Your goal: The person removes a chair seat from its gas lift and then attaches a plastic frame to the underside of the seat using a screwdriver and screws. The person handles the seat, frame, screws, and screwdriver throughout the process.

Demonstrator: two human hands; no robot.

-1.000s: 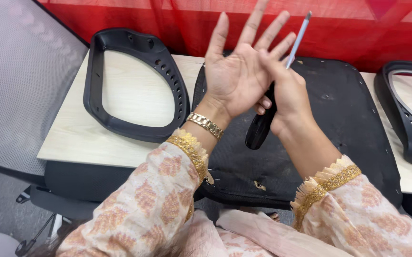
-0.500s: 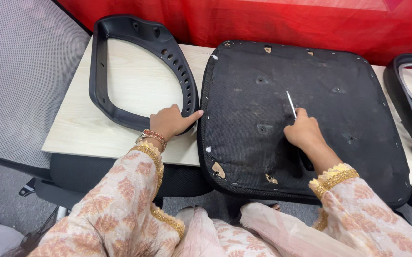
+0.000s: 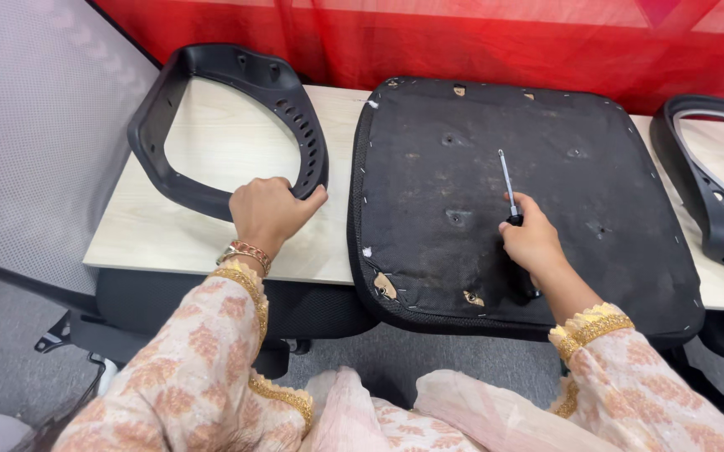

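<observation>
Two black chair parts lie side by side on a pale wooden table: a looped plastic armrest frame with a row of holes along its right limb, and a large square seat base turned underside up. The seat base is covered in dark, worn fabric fixed by staples along its edge, with several screw holes in its middle and torn patches at its near-left corner. It overhangs the near table edge.

The right hand is closed around a screwdriver. The handle is mostly hidden in the fist; the thin metal shaft projects away from the person, its tip over the middle of the seat base. The left hand is curled over the near right corner of the armrest frame, fingers gripping it.

Compared with half a second ago, the left hand has moved from beside the seat base edge onto the armrest frame. The right hand keeps about the same place on the seat base, with the shaft now showing more fully.

The hands are well apart, the left edge of the seat base between them. A second black frame lies at the far right of the table.
</observation>
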